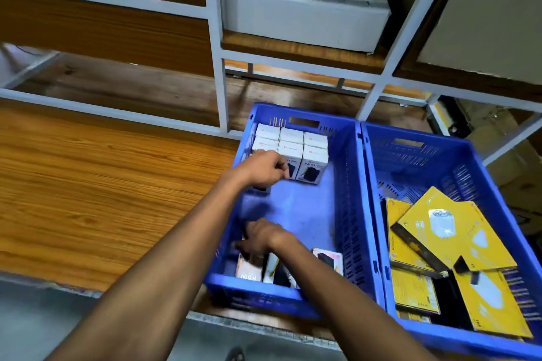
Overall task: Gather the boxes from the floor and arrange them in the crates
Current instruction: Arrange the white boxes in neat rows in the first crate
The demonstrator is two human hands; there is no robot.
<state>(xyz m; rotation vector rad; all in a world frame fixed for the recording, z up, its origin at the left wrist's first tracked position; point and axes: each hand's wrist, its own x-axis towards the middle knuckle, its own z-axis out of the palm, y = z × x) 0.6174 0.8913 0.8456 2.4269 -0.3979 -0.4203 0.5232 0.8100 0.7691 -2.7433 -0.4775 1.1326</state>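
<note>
Left hand (261,168) curled by white boxes (293,152), centre frame; right hand (259,236) lower, grip unclear. Keep rows flush in crate (349,184).

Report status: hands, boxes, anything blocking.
Left hand at white boxes, far end of left crate. Right hand on near boxes. Nothing blocking.

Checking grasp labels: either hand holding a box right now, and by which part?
Cannot tell. The left hand is curled by the stacked white boxes; the right hand rests on the loose boxes, any grip hidden.
</note>
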